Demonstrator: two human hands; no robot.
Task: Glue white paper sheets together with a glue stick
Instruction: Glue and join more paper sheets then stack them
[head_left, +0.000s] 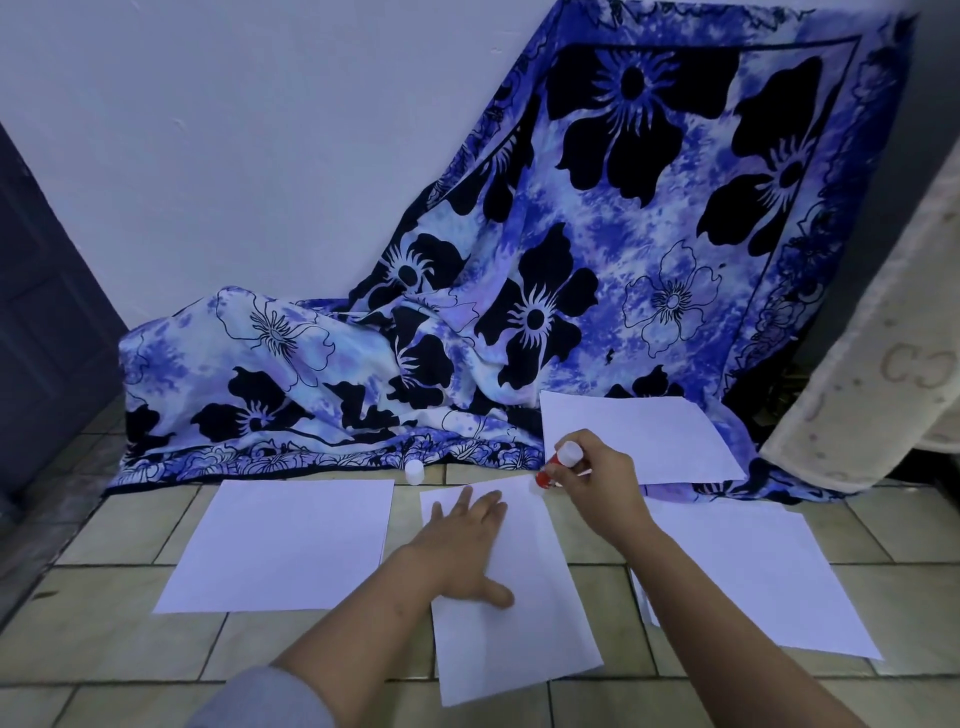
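At the far left stands a dark door (47, 312), and beside it a pale wall runs behind everything. The tiled floor (104, 639) carries the work. On it, left of the middle, the left sheet (280, 545) of white paper lies flat and untouched. Just beyond its far right corner a small white cap (414, 472) stands on a tile, right at the hem of a blue flowered cloth (597, 260) that is draped from the wall down onto the floor.

In the middle lies the centre sheet (519, 634), turned a little out of line with the tiles. The left hand (462, 551) rests flat on its far half, its grip apart, fingers straight and spread, thumb pointing to the right (a grey sleeve (260, 696) shows at the bottom edge).

At the centre sheet's far right corner is the glue stick (558, 462), tilted, its red end down at the paper and its white end up. The right hand (602, 488) has its grip clamped round the stick.

Behind that hand the back sheet (649, 431) lies on the cloth. The right sheet (769, 582) is on the tiles under the right forearm, with another paper edge showing beneath its near left side. A cream textile (872, 353) hangs at the far right.
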